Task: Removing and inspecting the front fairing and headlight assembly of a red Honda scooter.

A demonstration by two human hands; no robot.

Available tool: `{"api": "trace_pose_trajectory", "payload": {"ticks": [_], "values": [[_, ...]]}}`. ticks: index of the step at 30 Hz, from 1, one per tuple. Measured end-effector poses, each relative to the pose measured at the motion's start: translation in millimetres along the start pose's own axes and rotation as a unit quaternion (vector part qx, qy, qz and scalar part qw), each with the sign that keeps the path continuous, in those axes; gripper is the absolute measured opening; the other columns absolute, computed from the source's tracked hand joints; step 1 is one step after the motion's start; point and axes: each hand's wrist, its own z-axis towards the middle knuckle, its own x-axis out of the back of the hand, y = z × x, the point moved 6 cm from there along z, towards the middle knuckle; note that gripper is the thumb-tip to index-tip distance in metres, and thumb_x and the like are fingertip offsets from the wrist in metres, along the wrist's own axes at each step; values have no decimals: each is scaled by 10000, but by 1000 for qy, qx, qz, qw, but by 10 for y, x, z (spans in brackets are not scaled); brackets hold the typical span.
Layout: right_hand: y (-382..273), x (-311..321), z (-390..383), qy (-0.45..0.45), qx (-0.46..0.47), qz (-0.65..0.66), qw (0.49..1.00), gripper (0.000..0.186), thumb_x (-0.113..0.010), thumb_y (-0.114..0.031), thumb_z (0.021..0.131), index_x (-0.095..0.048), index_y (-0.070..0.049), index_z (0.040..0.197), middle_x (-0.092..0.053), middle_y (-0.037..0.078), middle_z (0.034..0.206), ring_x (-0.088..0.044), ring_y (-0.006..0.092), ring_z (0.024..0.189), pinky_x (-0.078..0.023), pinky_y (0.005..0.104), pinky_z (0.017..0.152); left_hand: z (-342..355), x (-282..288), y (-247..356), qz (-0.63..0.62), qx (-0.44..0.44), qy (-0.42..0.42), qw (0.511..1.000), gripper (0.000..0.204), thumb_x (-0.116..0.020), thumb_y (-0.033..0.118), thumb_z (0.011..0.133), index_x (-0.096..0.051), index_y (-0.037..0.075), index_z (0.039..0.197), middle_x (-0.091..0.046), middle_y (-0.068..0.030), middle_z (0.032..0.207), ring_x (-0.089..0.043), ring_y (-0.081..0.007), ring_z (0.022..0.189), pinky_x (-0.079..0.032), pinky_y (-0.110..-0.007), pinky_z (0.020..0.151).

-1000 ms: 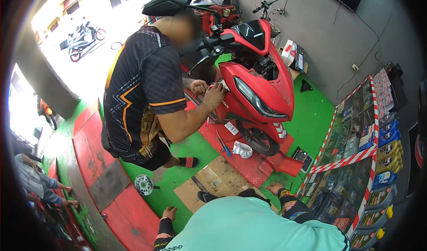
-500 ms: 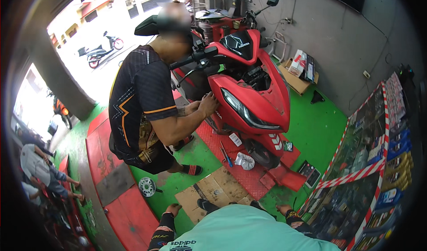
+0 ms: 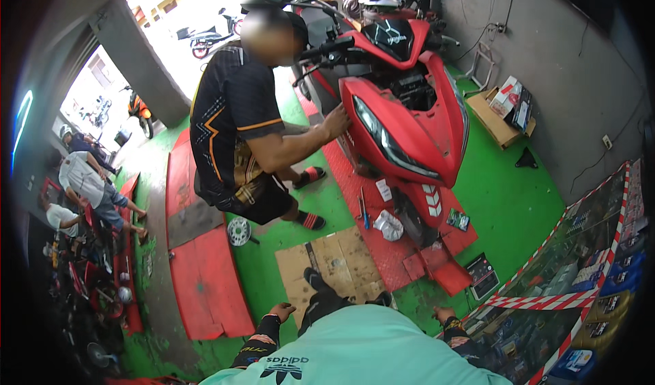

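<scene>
My left hand hangs low at my side above the cardboard's left edge, its fingers loosely apart and nothing in it. On the other side my right hand hangs over the green floor, also empty with loose fingers. Neither touches anything. Ahead of me stands a red scooter with its front top cover off and dark inner parts showing. A co-worker in a black shirt leans at its side, one hand against the front panel beside the headlight. Flattened cardboard lies under my feet.
On the red ramp lie a screwdriver, a crumpled white bag and a small white box. A round metal part sits left of the cardboard. A glass display case stands right. People are at far left.
My view has turned left, so the scooter and co-worker sit further right. The co-worker's head now faces more toward me. My hands still hang at my sides.
</scene>
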Motion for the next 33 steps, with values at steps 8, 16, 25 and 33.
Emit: {"api": "trace_pose_trajectory", "payload": {"ticks": [8,16,25,33], "values": [[-92,-76,-231,-40,-94,134,986,520,-602,-496,1027,-747,-38,1229,-800,102,1132,-756,253,995,-593,451,786,-498,-254,-855,-33,92,-44,994,715,-718,502,949,-621,8,1457,-678,-211,1401,-688,-343,1216,-610,-448,887],[-610,-128,-469,-134,-108,98,980,554,-614,-488,1027,-639,-73,1394,-776,91,1239,-738,252,1063,-546,511,848,-178,-23,-341,-38,13,43,998,703,-694,484,950,-628,-17,1440,-650,-267,1424,-621,-386,1338,-469,-419,1137],[-801,-21,-211,-166,-125,93,974,613,-599,-493,1037,-527,-88,1492,-761,120,1295,-708,313,1212,-457,652,1017,-144,-61,-377,-54,-24,64,996,707,-691,469,963,-613,-53,1433,-655,-282,1408,-645,-363,1307,-470,-410,1137],[-1722,-246,-355,-140,-118,20,983,556,-607,-506,1034,-646,-80,1389,-821,76,1094,-768,250,1070,-548,484,843,-143,34,-1428,-156,95,44,982,699,-716,480,920,-663,-37,1388,-669,-269,1394,-638,-377,1319,-485,-411,1128]]}}
